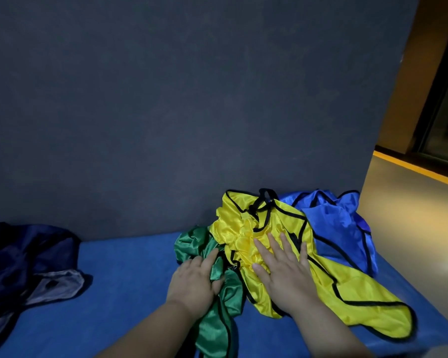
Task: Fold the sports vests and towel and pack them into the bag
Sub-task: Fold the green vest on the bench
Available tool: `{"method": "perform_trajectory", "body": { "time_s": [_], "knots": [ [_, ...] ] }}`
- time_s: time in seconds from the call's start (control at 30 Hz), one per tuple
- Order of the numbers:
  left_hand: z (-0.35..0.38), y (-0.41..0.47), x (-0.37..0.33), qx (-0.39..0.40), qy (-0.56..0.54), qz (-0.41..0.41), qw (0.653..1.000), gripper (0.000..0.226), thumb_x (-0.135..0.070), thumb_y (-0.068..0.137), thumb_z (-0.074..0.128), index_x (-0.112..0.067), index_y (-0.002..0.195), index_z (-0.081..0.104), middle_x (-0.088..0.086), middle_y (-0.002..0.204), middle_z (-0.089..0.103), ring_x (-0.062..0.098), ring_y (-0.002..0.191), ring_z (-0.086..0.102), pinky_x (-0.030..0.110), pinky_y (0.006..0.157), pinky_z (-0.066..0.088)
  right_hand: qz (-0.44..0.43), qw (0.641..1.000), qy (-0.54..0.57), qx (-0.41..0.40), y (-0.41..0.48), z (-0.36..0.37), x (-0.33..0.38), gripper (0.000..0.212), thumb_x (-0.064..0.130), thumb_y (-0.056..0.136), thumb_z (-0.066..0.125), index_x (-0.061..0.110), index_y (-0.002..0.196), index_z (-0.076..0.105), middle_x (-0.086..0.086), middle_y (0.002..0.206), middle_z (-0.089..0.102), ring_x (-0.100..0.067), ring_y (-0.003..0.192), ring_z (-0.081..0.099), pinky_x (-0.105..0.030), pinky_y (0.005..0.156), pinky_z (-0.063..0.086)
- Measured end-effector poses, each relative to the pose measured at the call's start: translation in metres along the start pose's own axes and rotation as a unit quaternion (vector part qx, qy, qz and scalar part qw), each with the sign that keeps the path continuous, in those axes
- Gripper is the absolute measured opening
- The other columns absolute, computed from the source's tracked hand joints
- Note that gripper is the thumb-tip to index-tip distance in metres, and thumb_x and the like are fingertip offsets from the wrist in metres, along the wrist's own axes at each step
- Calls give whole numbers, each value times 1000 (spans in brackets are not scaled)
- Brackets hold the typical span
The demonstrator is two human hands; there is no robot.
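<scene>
- The right hand is laid flat and open, fingers spread, on the crumpled yellow vest; nothing is gripped by it.
- The left hand is placed just left of the yellow vest, on the green vest; its fingers are curled into the green cloth, though a firm pinch cannot be confirmed.
- The green vest is tucked partly under the yellow vest's left edge and trails toward the viewer.
- A blue vest is bunched behind and right of the yellow vest, touching it.
- All three are heaped unfolded on a blue towel spread beneath.
- A dark bag is seen well to the left of the yellow vest, slumped open.
- The sorting step appears to be in hand: no folding is done yet.
- Next, one vest would likely need to be pulled free of the heap and spread flat.
</scene>
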State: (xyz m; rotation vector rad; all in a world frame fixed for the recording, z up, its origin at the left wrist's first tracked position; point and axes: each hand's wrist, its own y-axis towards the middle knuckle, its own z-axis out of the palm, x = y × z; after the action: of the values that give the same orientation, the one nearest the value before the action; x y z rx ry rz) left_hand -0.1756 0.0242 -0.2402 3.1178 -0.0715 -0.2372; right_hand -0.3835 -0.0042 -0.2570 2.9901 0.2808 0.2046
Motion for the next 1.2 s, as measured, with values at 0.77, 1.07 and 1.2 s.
{"method": "perform_trajectory", "body": {
  "time_s": [0.77, 1.07, 1.2],
  "knots": [
    [-5, -59, 66, -130, -418, -170, 883, 56, -46, 94, 54, -37, 144, 32, 0, 152, 35, 24, 140, 28, 46, 114, 29, -95, 967, 200, -129, -25, -39, 54, 65, 66, 90, 22, 29, 128, 60, 10, 131, 54, -14, 130, 41, -34, 111, 27],
    [-25, -65, 33, -134, -587, -198, 774, 18, -30, 85, 69, -41, 99, 65, 4, 110, 69, 20, 97, 68, 38, 90, 55, -17, 932, 330, 152, -43, -25, 101, 85, 57, 79, 69, 34, 148, 27, 3, 137, 44, -15, 122, 49, -30, 94, 43],
    [-34, -74, 40, -136, -631, -191, 740, 9, -18, 90, 68, -16, 99, 68, 9, 92, 75, 27, 86, 72, 40, 82, 57, -5, 918, 366, 153, -39, -25, 96, 57, 29, 81, 75, 39, 131, 50, 8, 104, 64, -12, 88, 65, -33, 77, 56]
  ]
}}
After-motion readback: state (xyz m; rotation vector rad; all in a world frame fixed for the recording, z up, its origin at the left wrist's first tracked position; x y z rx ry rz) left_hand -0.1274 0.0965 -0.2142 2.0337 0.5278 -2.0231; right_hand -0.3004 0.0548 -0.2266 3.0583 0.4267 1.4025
